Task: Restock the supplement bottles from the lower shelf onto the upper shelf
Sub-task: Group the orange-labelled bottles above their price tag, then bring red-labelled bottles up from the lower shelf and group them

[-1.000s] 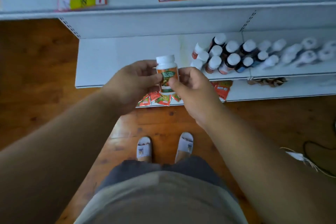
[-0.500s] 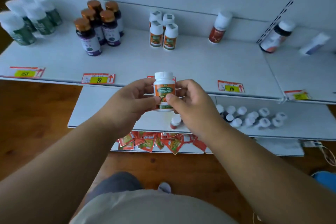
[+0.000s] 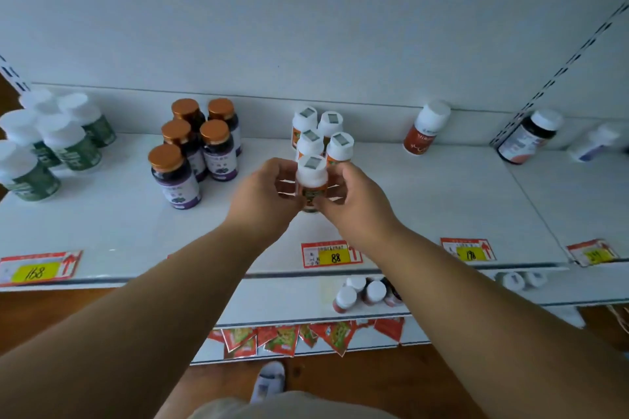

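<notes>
- Both bare forearms reach forward and come together in the middle of the view.
- The left hand point(image 3: 263, 196) has its fingers curled, and the thumb presses toward the right hand.
- The right hand point(image 3: 354, 199) mirrors it, fingers curled inward, with the fingertips of both hands nearly meeting.

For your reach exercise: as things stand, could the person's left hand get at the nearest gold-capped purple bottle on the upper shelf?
Probably yes, once freed. The left hand now holds the white-capped bottle together with the right hand. Bare upper shelf lies between it and the gold-capped purple bottle, with nothing in the way.
</notes>
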Motion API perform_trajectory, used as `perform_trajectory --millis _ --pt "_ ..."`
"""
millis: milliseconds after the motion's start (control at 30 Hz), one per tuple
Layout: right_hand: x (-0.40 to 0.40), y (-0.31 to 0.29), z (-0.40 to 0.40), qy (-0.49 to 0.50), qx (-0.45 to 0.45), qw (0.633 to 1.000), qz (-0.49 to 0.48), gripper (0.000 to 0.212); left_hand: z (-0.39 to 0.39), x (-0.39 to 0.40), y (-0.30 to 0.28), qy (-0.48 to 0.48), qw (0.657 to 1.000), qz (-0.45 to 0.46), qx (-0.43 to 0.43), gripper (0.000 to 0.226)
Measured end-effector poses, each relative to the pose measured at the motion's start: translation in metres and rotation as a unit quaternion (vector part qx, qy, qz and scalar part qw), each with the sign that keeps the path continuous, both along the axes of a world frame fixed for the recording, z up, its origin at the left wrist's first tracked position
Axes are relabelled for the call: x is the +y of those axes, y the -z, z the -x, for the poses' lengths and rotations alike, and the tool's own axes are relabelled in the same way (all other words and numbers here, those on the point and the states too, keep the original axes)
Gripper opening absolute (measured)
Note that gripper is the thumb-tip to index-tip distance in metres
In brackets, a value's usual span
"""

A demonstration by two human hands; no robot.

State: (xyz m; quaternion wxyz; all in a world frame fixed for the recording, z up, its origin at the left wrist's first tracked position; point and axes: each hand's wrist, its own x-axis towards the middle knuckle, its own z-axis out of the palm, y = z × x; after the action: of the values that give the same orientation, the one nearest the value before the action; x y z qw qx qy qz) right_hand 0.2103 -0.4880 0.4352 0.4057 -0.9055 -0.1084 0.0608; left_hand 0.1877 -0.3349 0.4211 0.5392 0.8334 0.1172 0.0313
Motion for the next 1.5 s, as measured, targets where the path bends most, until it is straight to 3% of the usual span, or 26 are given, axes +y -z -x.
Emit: perform_trajectory --millis 133,300,433,933,1167,1500 --pt "0.015 0.019 -0.017 0.021 0.0 1.0 0.017 0.042 -0.021 0.006 0.018 -0.001 0.999 -0.036 0.003 0.035" --pt "0.026 0.033 -0.025 0.062 -0.004 0.998 0.032 0.028 -0.028 0.006 0.032 -0.011 0.998 -0.052 -0.029 0.038" --pt "0.024 0.03 -0.028 0.074 -0.003 0.997 0.016 0.033 -0.028 0.004 0.026 -0.018 0.998 -0.055 -0.001 0.054" --pt "-0.062 0.028 0.094 0.012 -0.05 0.997 -0.052 0.033 0.122 -0.074 0.024 -0.006 0.991 -0.119 -0.061 0.044" --pt "-0.115 0.084 0.147 0.03 -0.024 0.997 -0.065 0.035 0.17 -0.127 0.09 0.06 0.989 -0.136 -0.009 0.048" --pt "-0.138 0.263 0.128 0.073 0.029 0.996 0.03 0.033 0.122 -0.143 0.264 0.168 0.958 -0.226 0.056 0.052"
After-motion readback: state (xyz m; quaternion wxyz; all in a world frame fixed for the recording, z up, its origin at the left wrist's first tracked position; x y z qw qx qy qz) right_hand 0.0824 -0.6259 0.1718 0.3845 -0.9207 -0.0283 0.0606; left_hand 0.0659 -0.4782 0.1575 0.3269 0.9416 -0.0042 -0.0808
